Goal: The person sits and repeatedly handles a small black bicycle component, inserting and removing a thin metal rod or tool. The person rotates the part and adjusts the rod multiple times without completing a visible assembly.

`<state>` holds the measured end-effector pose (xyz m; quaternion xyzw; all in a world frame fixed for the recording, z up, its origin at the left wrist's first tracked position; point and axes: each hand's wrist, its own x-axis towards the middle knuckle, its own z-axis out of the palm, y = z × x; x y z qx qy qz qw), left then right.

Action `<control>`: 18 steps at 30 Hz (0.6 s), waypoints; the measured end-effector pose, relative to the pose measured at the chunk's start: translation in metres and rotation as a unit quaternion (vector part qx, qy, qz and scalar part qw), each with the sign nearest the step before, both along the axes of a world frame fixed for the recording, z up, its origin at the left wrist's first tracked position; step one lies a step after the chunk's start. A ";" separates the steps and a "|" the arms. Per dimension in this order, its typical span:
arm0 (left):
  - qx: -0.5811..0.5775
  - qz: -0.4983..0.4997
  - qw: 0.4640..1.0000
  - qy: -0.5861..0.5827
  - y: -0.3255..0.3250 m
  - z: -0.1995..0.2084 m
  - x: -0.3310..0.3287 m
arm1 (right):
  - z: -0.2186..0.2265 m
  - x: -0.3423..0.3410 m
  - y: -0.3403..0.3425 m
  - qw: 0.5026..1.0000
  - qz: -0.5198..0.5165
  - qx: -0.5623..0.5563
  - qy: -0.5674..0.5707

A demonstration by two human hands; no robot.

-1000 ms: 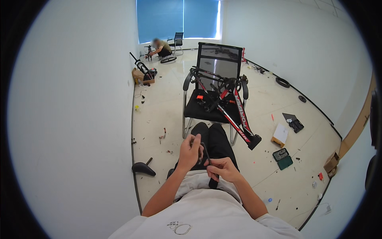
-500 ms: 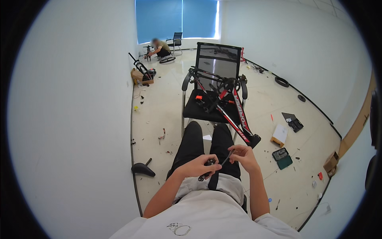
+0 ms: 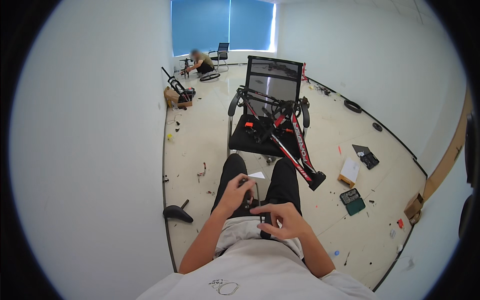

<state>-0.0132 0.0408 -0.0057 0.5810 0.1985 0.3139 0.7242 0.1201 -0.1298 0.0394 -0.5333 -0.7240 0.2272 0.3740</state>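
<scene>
On the left of my lap, my left hand (image 3: 236,197) is closed around a small black part (image 3: 246,200), mostly hidden by the fingers, so its kind is unclear. A thin grey hex key (image 3: 258,194) reaches from that part toward my body, its far end bent by the left fingertips. Beside it, my right hand (image 3: 281,220) has its index finger and thumb apart around the key's near end, the index finger lying against it. Ahead, a red, black and white bicycle frame (image 3: 291,155) rests tilted on a black mesh chair (image 3: 265,142).
A bicycle saddle (image 3: 178,213) lies at left. On the right are an open green case (image 3: 356,206), a black tool case (image 3: 369,160), a white-and-orange box (image 3: 349,171) and a cardboard box (image 3: 414,206). Small parts litter the floor. Another person (image 3: 202,62) squats far back near a wheel (image 3: 210,77).
My left hand has moved left and forward with the black part. The hex key has swung to point toward my body. My right hand has come down and inward, its pinch on the key loosened.
</scene>
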 end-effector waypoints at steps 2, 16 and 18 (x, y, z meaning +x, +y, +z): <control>-0.037 0.012 0.999 -0.033 0.003 0.013 -0.007 | -0.006 0.008 0.008 0.997 -0.025 -0.071 0.013; 0.146 -0.065 0.985 0.071 -0.008 -0.004 0.005 | -0.011 0.043 0.021 0.913 0.068 0.004 0.402; 0.097 -0.043 0.994 0.020 -0.005 -0.007 0.003 | -0.010 0.032 0.010 0.939 0.089 -0.064 0.325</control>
